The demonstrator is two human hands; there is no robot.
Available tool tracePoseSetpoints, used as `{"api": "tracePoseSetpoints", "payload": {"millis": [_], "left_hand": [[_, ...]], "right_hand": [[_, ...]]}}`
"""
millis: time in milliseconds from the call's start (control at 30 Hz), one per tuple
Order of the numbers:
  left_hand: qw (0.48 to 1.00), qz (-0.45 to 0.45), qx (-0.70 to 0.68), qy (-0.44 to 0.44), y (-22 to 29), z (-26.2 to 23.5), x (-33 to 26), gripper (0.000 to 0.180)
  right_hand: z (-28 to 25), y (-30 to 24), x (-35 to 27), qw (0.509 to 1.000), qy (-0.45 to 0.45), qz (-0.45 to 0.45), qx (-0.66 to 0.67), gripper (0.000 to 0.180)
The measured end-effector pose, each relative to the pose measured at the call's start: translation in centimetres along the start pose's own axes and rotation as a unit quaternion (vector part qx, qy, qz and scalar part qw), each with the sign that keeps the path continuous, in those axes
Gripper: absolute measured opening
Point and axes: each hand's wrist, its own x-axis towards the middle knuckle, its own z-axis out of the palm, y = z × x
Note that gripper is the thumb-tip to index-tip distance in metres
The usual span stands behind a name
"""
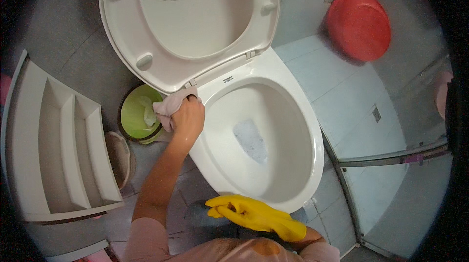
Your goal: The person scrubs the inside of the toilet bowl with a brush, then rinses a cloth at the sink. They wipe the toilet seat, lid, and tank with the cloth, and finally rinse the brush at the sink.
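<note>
A white toilet [305,115] stands in front of me, its lid and seat [119,32] raised. Foamy water [250,140] lies at the bottom of the bowl. My bare left hand [189,118] is closed around a pale pink cloth [171,105], which it holds at the left side of the rim, close to the seat hinge. Part of the cloth hangs out to the left. My right hand [256,213] wears a yellow rubber glove. Its fingers stretch leftward at the bowl's front edge, slightly apart and with nothing seen in them.
Left of the toilet, a green-lined bin [132,115] holds white tissue. A beige bucket [119,159] sits beside a white shelf unit [29,149]. To the right, a curved glass shower screen [420,184] with a metal rail borders the tiled shower floor, where a red basin [359,25] leans.
</note>
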Motion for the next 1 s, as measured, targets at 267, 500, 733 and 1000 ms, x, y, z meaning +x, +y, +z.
{"api": "tracePoseSetpoints", "payload": {"millis": [267, 500, 733, 1000], "left_hand": [[0.990, -0.035, -0.136, -0.016, -0.8, -0.1, -0.5, 0.024], [0.484, -0.152, -0.856, 0.103, -7.2, -4.6, -8.8, 0.046], [0.472, -0.129, -0.863, -0.125, -9.4, -12.3, -11.5, 0.052], [0.458, -0.205, -0.852, -0.148, -8.7, -14.7, -12.5, 0.037]], "right_hand": [[1.9, 0.5, 0.7, 0.967, 0.004, -0.070, -0.244, 0.031], [0.2, -5.0, 0.2, 0.986, 0.137, -0.054, -0.080, 0.030], [-1.6, -8.8, 8.4, 0.945, 0.163, -0.234, -0.162, 0.038], [-0.2, -7.7, 9.6, 0.995, 0.054, -0.037, 0.078, 0.031]]}}
